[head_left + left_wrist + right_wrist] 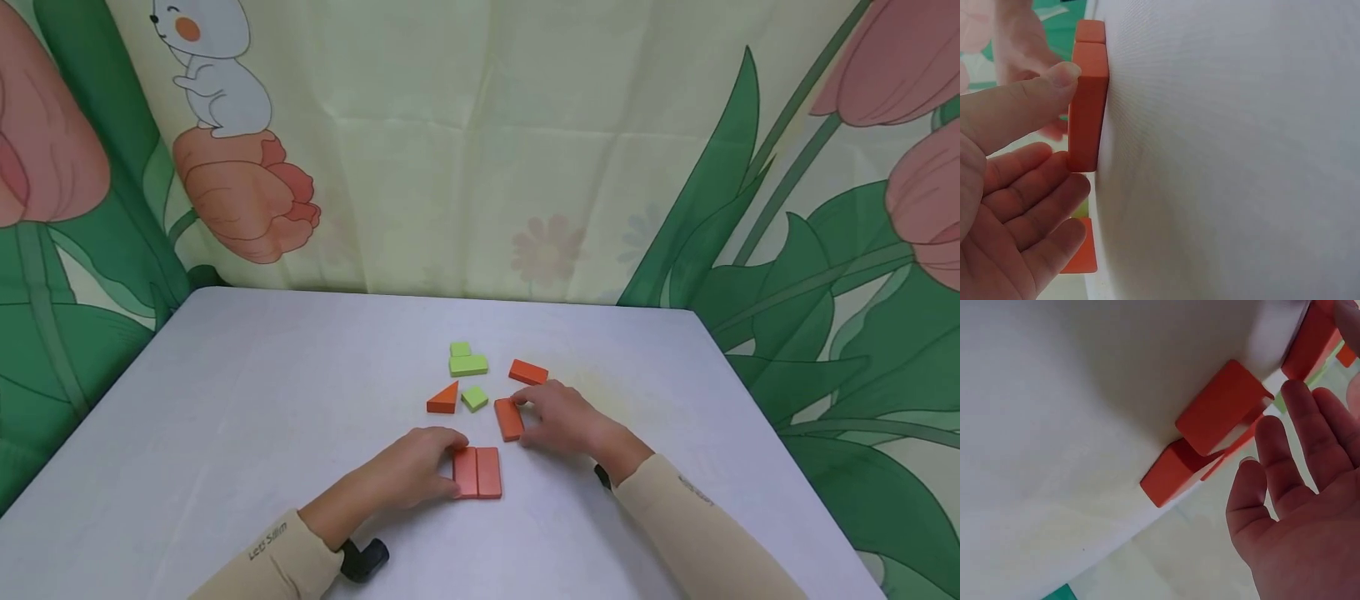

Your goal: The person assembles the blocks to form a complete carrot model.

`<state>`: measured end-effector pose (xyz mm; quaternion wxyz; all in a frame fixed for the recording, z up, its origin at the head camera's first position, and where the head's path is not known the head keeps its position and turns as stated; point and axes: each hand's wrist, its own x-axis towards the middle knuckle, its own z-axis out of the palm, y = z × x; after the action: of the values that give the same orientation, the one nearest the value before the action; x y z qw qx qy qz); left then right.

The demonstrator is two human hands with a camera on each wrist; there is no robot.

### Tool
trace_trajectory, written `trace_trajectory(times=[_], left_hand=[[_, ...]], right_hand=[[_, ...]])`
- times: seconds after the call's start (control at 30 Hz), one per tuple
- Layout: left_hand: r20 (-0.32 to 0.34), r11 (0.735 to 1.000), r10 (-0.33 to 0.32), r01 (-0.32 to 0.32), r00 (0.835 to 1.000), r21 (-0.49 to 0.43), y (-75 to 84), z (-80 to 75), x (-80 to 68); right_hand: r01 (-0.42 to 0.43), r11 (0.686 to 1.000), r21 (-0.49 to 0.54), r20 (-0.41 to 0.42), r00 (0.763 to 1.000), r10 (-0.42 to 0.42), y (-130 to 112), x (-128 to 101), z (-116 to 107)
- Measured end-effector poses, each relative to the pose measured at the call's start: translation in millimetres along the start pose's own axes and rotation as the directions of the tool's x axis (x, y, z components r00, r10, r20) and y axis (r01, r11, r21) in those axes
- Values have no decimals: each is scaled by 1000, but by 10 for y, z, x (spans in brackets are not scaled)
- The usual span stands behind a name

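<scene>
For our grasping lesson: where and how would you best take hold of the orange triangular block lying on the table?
Pinch the orange triangular block across its two flat faces near the wide base, coming from above. It tapers to a point, so the tip gives little hold, and probably space lies free around it.
</scene>
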<state>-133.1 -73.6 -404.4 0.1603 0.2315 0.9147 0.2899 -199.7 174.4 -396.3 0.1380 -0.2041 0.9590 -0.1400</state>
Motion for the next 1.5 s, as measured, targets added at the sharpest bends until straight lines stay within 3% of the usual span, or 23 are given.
trace_trajectory(times=[0.27,0.5,1.03,1.5], left_hand=[[1,1000,-7,7,1000,-8,13,1,7],[7,1000,2,-2,1000,-6,17,14,26],[0,1000,12,-12,1000,12,77,40,32],[9,999,14,-14,1000,40,202,116,147]], right_hand=[[31,999,34,1,1000,-31,-12,-38,-19],[-11,997,75,19,1000,10,5,-48,-1],[-22,988,154,-1,1000,22,-32,-588,112],[50,984,169,-18,999,-47,-17,-765,148]])
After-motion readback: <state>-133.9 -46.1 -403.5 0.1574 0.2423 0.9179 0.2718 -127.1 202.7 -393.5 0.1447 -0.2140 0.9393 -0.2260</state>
